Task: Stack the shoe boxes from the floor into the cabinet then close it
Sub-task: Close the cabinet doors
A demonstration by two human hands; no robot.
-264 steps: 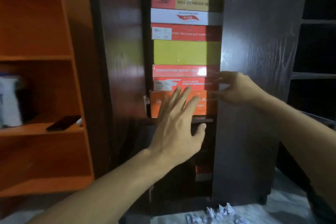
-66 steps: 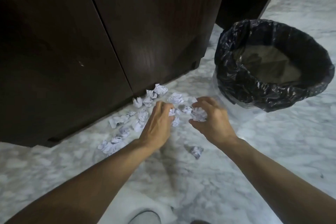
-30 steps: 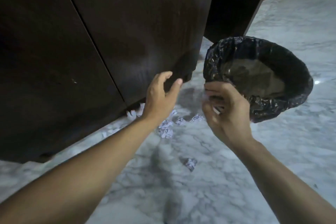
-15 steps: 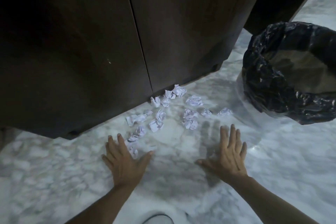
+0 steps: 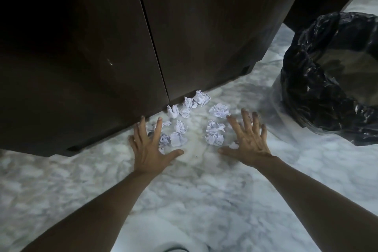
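The dark wooden cabinet (image 5: 194, 32) fills the upper part of the head view, both doors shut, so no shoe boxes show. Several crumpled white paper balls (image 5: 214, 134) lie on the marble floor at its base. My left hand (image 5: 150, 145) is spread flat over the floor to the left of the paper, fingertips near the cabinet's bottom edge. My right hand (image 5: 248, 139) is spread flat to the right of the paper. Neither hand holds anything.
A bin lined with a black plastic bag (image 5: 331, 80) stands at the right, close to my right hand. White marble floor (image 5: 204, 200) stretches toward me. A pale rounded shape (image 5: 176, 248) shows at the bottom edge.
Both hands have slid forward along the floor toward the cabinet and now flank the paper balls. Earlier the cabinet stood open with stacked shoe boxes; its doors are now shut.
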